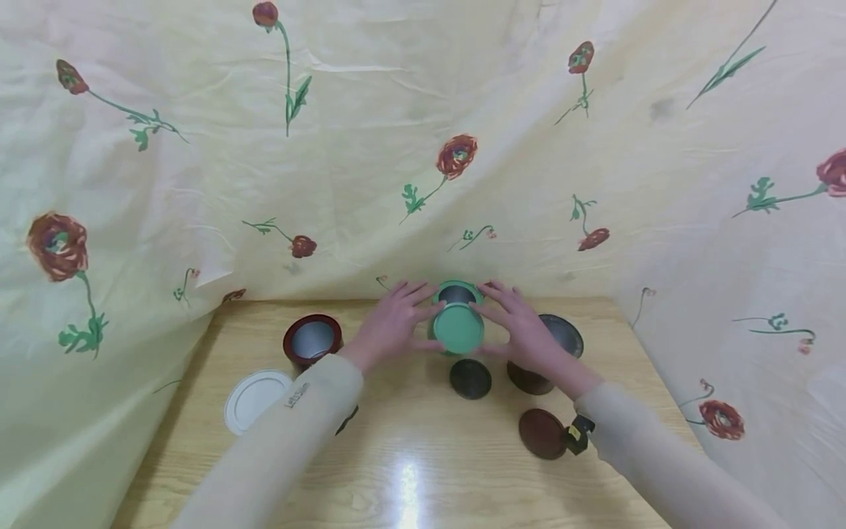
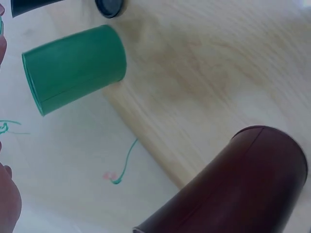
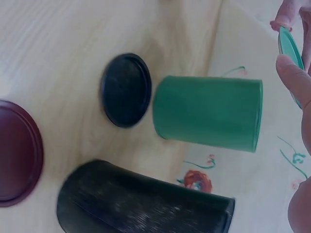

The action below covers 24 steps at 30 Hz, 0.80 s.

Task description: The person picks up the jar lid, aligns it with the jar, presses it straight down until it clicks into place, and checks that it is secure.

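Observation:
A round green lid (image 1: 459, 329) is held between both hands, tilted, overlapping the front of the open green canister (image 1: 456, 291) in the head view. My left hand (image 1: 390, 323) has its finger and thumb at the lid's left edge. From the other side, my right hand (image 1: 518, 330) pinches the lid's right edge; the right wrist view shows the lid (image 3: 290, 48) between thumb and fingers, beyond the canister's (image 3: 209, 112) open end. The green canister stands upright on the table, untouched by the hands. In the left wrist view, only bits of fingers show at the left edge.
An open dark red canister (image 1: 313, 339) stands left, with a white lid (image 1: 254, 400) in front of it. A black canister (image 3: 146, 201) stands right, partly behind my right hand. A black lid (image 1: 471, 379) and a dark red lid (image 1: 542, 433) lie nearer. Flowered cloth (image 1: 370, 169) hangs behind the table.

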Each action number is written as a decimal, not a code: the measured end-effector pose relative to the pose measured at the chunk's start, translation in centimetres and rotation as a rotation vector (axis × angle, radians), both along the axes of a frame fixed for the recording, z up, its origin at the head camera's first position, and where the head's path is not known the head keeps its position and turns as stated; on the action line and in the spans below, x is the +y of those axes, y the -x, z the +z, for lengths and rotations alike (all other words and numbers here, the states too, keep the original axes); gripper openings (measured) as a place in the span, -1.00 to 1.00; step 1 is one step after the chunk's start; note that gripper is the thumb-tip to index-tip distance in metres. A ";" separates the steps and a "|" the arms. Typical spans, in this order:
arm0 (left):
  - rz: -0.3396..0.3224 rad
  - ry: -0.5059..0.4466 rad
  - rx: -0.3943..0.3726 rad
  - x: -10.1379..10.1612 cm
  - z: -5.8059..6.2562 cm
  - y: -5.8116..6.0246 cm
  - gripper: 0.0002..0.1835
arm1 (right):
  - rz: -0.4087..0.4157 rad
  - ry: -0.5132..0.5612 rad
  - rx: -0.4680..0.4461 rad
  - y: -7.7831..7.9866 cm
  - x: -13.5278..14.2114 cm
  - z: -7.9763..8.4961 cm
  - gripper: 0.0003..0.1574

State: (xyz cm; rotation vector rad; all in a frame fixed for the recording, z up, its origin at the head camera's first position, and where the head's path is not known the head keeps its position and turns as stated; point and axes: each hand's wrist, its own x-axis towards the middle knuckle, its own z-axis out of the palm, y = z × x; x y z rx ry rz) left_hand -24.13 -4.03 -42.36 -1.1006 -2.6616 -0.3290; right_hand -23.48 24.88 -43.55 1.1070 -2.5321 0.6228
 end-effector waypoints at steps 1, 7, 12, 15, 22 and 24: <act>0.007 0.009 -0.003 0.1 0.2 0.2 -0.13 | -0.001 -0.002 -0.003 0.2 0.1 0.2 0.02; 0.011 0.016 0.011 0.4 0.9 1.6 -0.13 | -0.013 -0.012 -0.036 1.4 0.4 1.3 0.00; 0.015 0.020 0.006 0.5 1.0 2.6 -0.14 | -0.031 -0.033 -0.075 2.3 0.4 1.8 -0.02; 0.024 0.027 -0.014 0.5 1.1 3.1 -0.15 | -0.032 -0.040 -0.094 2.8 0.3 2.1 -0.04; 0.043 0.042 -0.058 0.6 1.0 4.2 -0.15 | -0.058 -0.089 -0.152 3.7 0.1 2.6 -0.01; 0.047 0.039 -0.081 0.7 0.8 4.5 -0.15 | -0.063 -0.100 -0.164 3.9 0.1 2.6 -0.02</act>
